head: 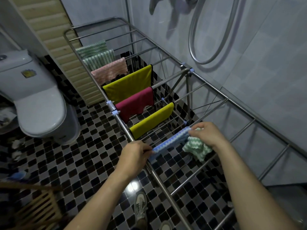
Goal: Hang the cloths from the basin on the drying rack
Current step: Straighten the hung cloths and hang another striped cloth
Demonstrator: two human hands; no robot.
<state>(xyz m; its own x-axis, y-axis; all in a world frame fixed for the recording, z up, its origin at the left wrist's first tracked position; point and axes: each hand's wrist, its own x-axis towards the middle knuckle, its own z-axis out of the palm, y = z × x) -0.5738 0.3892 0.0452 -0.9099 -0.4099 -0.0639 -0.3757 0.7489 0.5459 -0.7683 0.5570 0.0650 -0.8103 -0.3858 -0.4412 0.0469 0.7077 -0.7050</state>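
A steel drying rack [166, 184] runs from the near right to the far left. Over its bars hang two green-white cloths [98, 54], a pink one [110, 70], a yellow one [127, 84], a magenta one [135, 103] and a second yellow one [152, 121]. A blue-white cloth [171, 141] lies over the nearest used bar. My left hand [135, 154] pinches its left end. My right hand [208, 134] pinches its right end and also holds a bunched green-white cloth [196, 147]. The basin is out of view.
A toilet [38, 103] stands to the left on the checkered tile floor [93, 155]. A wooden stool [33, 208] is at the lower left. The tiled wall with a shower hose [196, 52] runs along the rack's right side. My shoe [141, 206] shows below the rack.
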